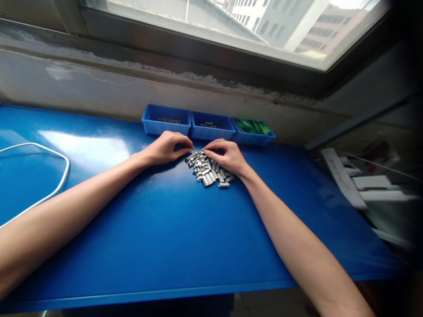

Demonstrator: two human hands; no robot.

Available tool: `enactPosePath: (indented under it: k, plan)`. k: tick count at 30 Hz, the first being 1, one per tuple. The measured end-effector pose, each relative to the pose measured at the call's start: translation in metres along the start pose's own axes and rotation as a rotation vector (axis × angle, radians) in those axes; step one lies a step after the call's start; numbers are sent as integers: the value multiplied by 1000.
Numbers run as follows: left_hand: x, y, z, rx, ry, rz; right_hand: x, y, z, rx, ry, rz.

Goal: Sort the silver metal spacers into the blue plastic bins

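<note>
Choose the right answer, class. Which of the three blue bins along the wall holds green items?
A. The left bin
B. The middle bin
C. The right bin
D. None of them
C: the right bin shows green items inside, while the left bin and the middle bin hold only a few small dark pieces.

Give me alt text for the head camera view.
Two bare hands, left hand and right hand, rest on a pile of small metal cylinders on a blue table. Three blue bins stand behind it, below a window.
</note>
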State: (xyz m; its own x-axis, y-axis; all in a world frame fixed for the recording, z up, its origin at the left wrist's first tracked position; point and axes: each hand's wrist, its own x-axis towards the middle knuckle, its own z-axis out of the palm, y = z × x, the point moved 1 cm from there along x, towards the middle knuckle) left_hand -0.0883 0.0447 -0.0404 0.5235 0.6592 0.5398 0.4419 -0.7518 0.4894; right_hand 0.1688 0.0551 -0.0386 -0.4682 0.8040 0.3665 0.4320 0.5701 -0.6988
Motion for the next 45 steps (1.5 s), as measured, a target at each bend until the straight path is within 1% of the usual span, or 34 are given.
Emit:
enactPosePath:
  k: [3, 7, 9, 13, 14, 16, 20, 21, 22, 23, 25, 26, 28, 30, 33, 35, 37, 40, 45]
  plan:
    - [0, 3, -2, -91, 84, -105, 1, 0, -1, -17, -60, -20]
    - [2, 3, -1, -248, 183, -165, 1, 0, -2, -43, -118, -16]
    - [4, 2, -1, -330, 196, -204, 1, 0, -3, -40, -119, -4]
    - [6, 2, -1, -554, 179, -301, 1, -1, -2, -14, -103, 4]
    - [7, 4, -2, -590, 196, -316, 1, -1, -2, -4, -96, 4]
    - [9, 6, -5, -611, 296, -344, 1, -1, -2, 15, -77, 7]
    - [12, 4, -13, -561, 638, -404, 1, -1, -2, 36, -53, 26]
    - [13, 2, -14, -561, 692, -418, 1, -1, -2, 38, -50, 30]
    - [14, 1, -14, -569, 721, -429, 1, -1, -2, 41, -48, 34]
    - [14, 0, -14, -581, 726, -436, 0, -1, -2, 43, -45, 36]
    - [13, -1, -13, -589, 681, -433, 0, 0, -2, 45, -37, 38]
    - [11, -1, -12, -580, 634, -421, 0, 0, -2, 43, -31, 39]
    - [8, 2, -9, -540, 503, -376, 0, 1, -2, 35, -19, 42]
    - [5, 4, -5, -465, 354, -297, 0, 2, -2, 27, -10, 52]
    - [2, 6, -1, -309, 144, -128, 0, 2, -2, 17, 0, 76]
    - [1, 5, 0, -228, 25, -19, 0, 2, -3, 11, 5, 87]
    - [1, 3, 1, -178, -68, 45, 0, 1, -3, 8, 5, 90]
    - [1, 1, 1, -127, -141, 76, 0, 0, -3, 16, 6, 89]
    - [1, 0, 2, -119, -141, 102, 0, 0, -3, 33, 11, 89]
